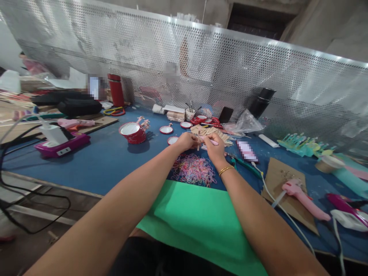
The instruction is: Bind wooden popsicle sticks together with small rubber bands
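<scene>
My left hand [187, 142] is closed, pinching small crossed wooden sticks [198, 135] in front of me. My right hand [215, 147] is closed against the same sticks, and a slim pink pen-like thing [214, 142] shows at its fingers. What each fingertip grips is partly hidden. Just below the hands lies a heap of thin coloured rubber bands [197, 170]. Behind them spreads a pile of flat wooden sticks [214, 134]. A white disc with a red rim [172, 140] lies beside my left hand.
A stack of red-rimmed discs [133, 134] stands left. A green sheet [195, 207] covers the near edge. Right are pliers [247, 165], a phone [247, 150], and a pink glue gun [306, 201] on cardboard [273, 176]. A perforated metal screen [143, 57] rises behind.
</scene>
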{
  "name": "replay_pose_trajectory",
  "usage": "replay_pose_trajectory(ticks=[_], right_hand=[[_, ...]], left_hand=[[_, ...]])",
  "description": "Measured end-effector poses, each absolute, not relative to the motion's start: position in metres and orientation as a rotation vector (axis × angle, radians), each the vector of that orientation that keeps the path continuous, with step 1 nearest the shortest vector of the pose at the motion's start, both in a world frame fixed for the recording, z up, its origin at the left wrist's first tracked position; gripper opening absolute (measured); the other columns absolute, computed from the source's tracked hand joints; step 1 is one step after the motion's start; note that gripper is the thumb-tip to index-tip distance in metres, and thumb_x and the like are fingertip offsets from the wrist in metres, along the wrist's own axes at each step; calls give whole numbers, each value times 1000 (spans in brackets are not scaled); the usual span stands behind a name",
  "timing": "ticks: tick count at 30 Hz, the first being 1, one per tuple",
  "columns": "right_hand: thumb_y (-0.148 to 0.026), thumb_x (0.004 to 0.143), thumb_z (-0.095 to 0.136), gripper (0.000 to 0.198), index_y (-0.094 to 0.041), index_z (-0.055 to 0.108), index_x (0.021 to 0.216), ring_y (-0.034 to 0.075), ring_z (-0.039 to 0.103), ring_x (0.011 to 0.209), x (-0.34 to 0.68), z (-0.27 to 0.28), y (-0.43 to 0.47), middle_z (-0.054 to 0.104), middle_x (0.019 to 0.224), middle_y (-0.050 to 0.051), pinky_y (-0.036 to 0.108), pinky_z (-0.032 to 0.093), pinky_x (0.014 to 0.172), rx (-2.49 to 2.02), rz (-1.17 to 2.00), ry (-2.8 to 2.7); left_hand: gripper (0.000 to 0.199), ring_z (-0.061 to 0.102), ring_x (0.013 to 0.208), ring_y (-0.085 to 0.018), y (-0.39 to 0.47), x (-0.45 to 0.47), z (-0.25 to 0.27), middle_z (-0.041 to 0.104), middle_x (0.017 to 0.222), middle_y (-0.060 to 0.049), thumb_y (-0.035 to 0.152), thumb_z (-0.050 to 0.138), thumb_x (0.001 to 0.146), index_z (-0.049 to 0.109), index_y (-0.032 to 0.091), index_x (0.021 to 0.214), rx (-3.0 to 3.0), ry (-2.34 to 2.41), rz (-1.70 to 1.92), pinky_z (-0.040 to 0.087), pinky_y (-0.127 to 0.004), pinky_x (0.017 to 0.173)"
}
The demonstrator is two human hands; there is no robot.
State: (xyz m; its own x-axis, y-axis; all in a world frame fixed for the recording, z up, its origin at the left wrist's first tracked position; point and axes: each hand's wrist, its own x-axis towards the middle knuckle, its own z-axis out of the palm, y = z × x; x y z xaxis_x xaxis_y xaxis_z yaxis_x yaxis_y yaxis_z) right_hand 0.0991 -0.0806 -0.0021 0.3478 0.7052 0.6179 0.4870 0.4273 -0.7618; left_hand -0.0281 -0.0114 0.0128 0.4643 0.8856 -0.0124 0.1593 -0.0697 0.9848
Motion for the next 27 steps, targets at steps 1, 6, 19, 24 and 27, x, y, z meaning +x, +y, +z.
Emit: replay_pose_trajectory(ticks=[1, 6, 19, 24, 27], right_hand=[[-33, 79, 54, 19, -21, 57, 65, 15, 57, 68, 99, -2, -80, 64, 67, -2, 28, 43, 68, -1211, 205, -1288], [-35, 78, 57, 19, -21, 57, 66, 16, 59, 69, 100, -3, -80, 65, 68, -2, 28, 43, 66, -1217, 263, -1233], [-36, 79, 56, 20, -21, 58, 66, 15, 57, 68, 100, -4, -78, 64, 67, -1, 28, 43, 67, -1230, 240, -1272], [-35, 79, 55, 18, -21, 57, 67, 16, 57, 70, 102, -5, -78, 63, 67, -2, 28, 44, 67, -1230, 244, -1242], [-35, 79, 55, 19, -21, 57, 67, 16, 57, 69, 102, -6, -78, 63, 67, -2, 27, 43, 66, -1234, 243, -1242]], left_hand=[[19, 51, 45, -7, -10, -28, 12, 59, 49, 1, 14, 81, 58, 63, 10, 52, 1552, 946, 781, 43, -17, 47], [18, 54, 48, -8, -7, -27, 9, 60, 52, 0, 16, 81, 59, 65, 10, 54, 1552, 946, 770, 43, -17, 48], [16, 50, 44, -6, -11, -27, 13, 57, 47, 2, 9, 78, 62, 64, 9, 54, 1576, 968, 765, 40, -17, 47], [15, 55, 50, -8, -10, -27, 12, 60, 52, 1, 13, 81, 60, 67, 10, 57, 1545, 951, 758, 48, -21, 56], [19, 54, 50, -9, -8, -27, 10, 60, 51, 0, 17, 82, 58, 65, 10, 55, 1565, 943, 769, 48, -22, 56]])
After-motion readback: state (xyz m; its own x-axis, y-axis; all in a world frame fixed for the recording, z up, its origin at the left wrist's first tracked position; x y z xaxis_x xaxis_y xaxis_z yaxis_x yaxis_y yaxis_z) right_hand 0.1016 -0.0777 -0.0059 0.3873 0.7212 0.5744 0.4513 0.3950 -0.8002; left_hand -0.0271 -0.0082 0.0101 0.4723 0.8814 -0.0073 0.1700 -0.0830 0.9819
